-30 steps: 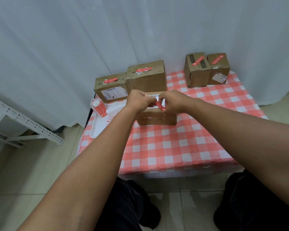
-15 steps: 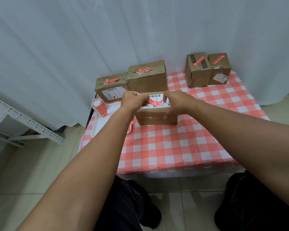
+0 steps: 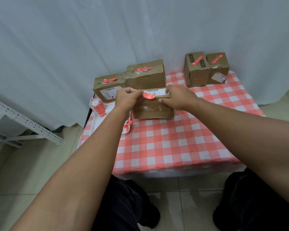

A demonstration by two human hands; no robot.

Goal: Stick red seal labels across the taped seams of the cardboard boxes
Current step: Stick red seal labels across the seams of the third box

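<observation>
So we've got a low worktop (image 3: 173,147) with a red-and-white checked cloth, and the box we're working on (image 3: 153,107) sits near the middle, toward the back. Our left hand (image 3: 128,98) pinches one end of a red seal label (image 3: 148,96) between thumb and fingers, holding it right at the box's top front edge, where it overlaps the white barcode sticker (image 3: 154,92) on the lid. Can't really tell how much of the label is stuck down. Our right hand (image 3: 178,97) grips the box's top right corner, fingers curled over the top and thumb on the front face. Behind it sit two more boxes, a flat one (image 3: 109,87) and a taller one (image 3: 145,74), touching each other, each with a red label on top. Two smaller labelled boxes (image 3: 206,69) stand side by side at the back right corner. On the left, a white tray (image 3: 97,124) holds the label roll (image 3: 98,106).
</observation>
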